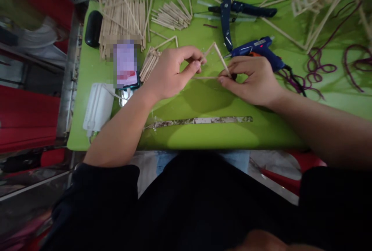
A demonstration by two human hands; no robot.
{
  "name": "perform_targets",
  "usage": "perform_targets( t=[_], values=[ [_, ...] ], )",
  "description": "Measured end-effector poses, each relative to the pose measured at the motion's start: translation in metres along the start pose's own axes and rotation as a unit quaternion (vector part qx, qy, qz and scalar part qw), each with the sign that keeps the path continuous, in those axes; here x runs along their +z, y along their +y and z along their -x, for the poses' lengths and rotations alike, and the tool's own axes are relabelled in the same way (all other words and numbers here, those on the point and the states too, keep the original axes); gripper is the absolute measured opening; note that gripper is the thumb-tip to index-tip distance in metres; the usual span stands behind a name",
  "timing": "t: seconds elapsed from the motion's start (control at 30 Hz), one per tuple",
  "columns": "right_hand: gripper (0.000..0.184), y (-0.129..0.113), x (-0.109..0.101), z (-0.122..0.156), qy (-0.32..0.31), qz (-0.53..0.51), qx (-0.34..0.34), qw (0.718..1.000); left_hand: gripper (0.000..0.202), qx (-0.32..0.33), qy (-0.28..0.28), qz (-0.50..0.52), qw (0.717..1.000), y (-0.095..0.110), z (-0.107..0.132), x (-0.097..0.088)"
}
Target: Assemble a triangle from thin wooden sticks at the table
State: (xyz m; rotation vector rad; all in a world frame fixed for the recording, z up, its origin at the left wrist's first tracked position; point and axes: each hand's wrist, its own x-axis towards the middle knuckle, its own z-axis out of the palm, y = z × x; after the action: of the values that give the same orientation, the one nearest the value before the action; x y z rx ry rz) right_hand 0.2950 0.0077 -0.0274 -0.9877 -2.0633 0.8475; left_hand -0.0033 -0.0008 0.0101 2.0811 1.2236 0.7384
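Strip (203,120): flat along the counter's (180,140) near edge, lower middle of the frame, clear of your fingers.
Left grip (174,66): your thumb and fingertips are clamped on the piece's left leg.
Right grip (251,74): yours is clamped on its lower right corner; two opposite pinches seem meant to keep it from twisting.
Piece (222,58): centre of the frame, between your hands; two sticks meet in a peak, a third runs below. Your fingers hide whether it closes on the left.
Phone (129,82): left of centre, screen up, perhaps for glancing at.
Glue gun (270,55): just beyond your right grip, nozzle leftward, probably parked within easy reach.
Cutter (225,14): upper middle, likely laid aside to free both hands.
Sticks (123,20): upper left, bunched roughly parallel, presumably for easy picking.
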Motion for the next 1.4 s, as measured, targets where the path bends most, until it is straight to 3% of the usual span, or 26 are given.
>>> perform_targets(
  t=[0.63, 0.87, 0.97, 1.1, 1.23, 1.4],
  values=[
    [0.039, 0.003, 0.0, 0.001, -0.025, -0.015, 0.016, 0.999, 0.035, 0.003, 0.027, 0.03, 0.999, 0.002, -0.001, 0.008],
    [0.034, 0.003, -0.001, -0.001, -0.024, -0.026, 0.006, 0.999, 0.023, 0.063, 0.013, 0.153, 0.986, -0.011, -0.001, 0.009],
    [0.041, 0.003, -0.001, -0.002, -0.028, -0.033, 0.005, 0.999, 0.023, 0.072, -0.007, 0.207, 0.976, -0.016, -0.002, 0.007],
    [0.041, 0.002, -0.002, -0.004, -0.018, -0.046, 0.0, 0.999, 0.033, 0.078, 0.037, 0.138, 0.987, -0.016, -0.003, 0.003],
    [0.042, -0.001, -0.006, -0.005, -0.014, -0.034, -0.004, 0.999, 0.032, 0.024, 0.065, 0.049, 0.996, -0.014, -0.001, 0.0],
    [0.045, -0.003, -0.012, -0.006, 0.022, -0.025, 0.014, 0.999, 0.042, -0.017, 0.01, 0.076, 0.997, -0.012, 0.0, 0.001]
  ],
)
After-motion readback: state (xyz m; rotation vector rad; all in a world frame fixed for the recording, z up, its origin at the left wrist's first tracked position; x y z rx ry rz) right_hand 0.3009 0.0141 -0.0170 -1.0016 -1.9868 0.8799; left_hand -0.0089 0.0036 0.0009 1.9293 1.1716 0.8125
